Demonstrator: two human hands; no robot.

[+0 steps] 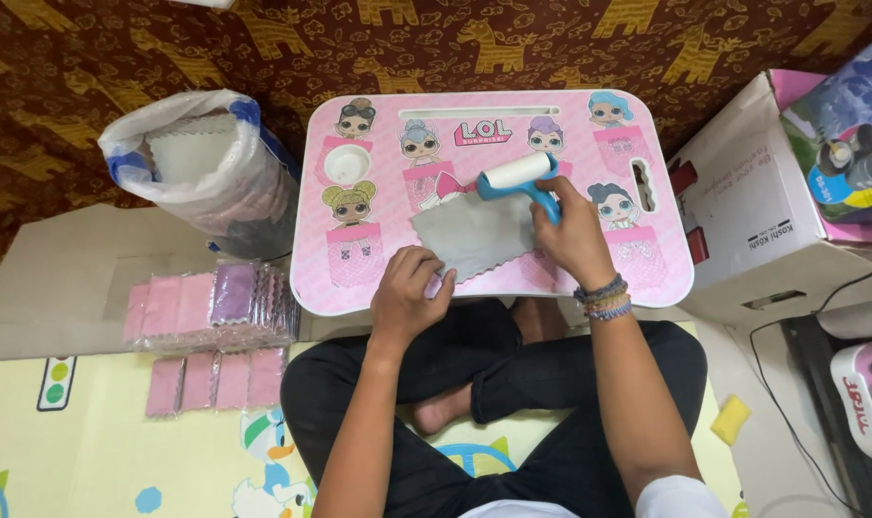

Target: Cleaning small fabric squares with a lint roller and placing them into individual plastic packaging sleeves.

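Grey cloth (474,235) with a zigzag edge lies flat near the front middle of the pink lap table (666,278). The left hand (409,293) rests on the cloth's near left corner, fingers curled together and pressing down on the fabric; it pins the cloth rather than clamping it. The right hand (575,235) is closed around the blue handle of the lint roller (516,176), fingers wrapped tight on the grip. The roller's white drum sits at the far edge of the cloth, angled up to the right; whether the drum touches the cloth cannot be told. Beaded bracelets (604,297) circle the right wrist.

The table top is printed with cartoon doll figures and has a round white cup recess (347,163) at its far left. The person sits cross-legged behind the table in dark trousers (513,384), one bare foot (436,412) showing.

On the floor to the left, flat pink packets (211,299) lie in rows on a sheet of cardboard (52,278) and on the play mat (91,451). A plastic bag (201,168) holding more cloths stands beside the table's far left corner. A cardboard box (753,211) stands to the right of the table, and a yellow sponge (730,419) lies on the floor near the right knee.
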